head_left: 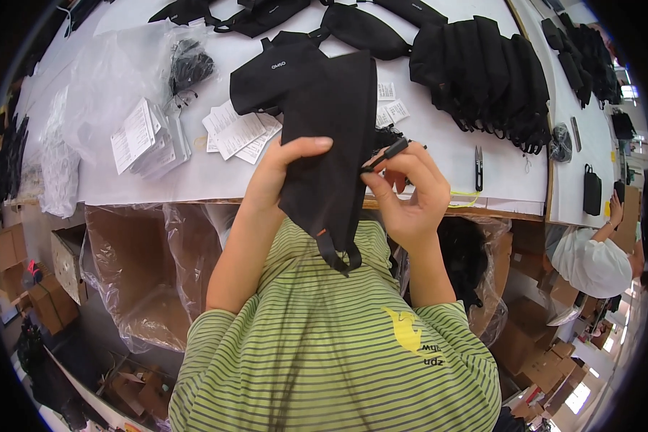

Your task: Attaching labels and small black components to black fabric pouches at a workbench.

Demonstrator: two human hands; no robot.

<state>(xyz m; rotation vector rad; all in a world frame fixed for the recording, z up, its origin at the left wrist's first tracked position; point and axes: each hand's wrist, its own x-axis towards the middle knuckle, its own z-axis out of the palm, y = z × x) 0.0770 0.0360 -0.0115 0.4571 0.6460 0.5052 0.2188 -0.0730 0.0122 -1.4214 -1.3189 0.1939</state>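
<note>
My left hand (275,180) grips a black fabric pouch (324,129) by its left side, thumb lying on top. The pouch is held up in front of my chest, with a strap loop (340,258) hanging at its lower end and a tiny orange tag near it. At the pouch's right edge, my right hand (414,183) pinches a small black pull tab (392,150), fingers closed. Whether the tab is fastened to the pouch is hidden by my fingers. Just beyond lies another black pouch (255,83), partly covered by the held one.
Several black pouches lie stacked (475,72) at the back right of the white table (216,183). Printed cards (151,140), loose paper slips (241,133) and a clear plastic bag (108,72) are at left. Small scissors (479,169) lie at right. Plastic-lined cardboard boxes (133,252) stand below. Another person (594,259) is at far right.
</note>
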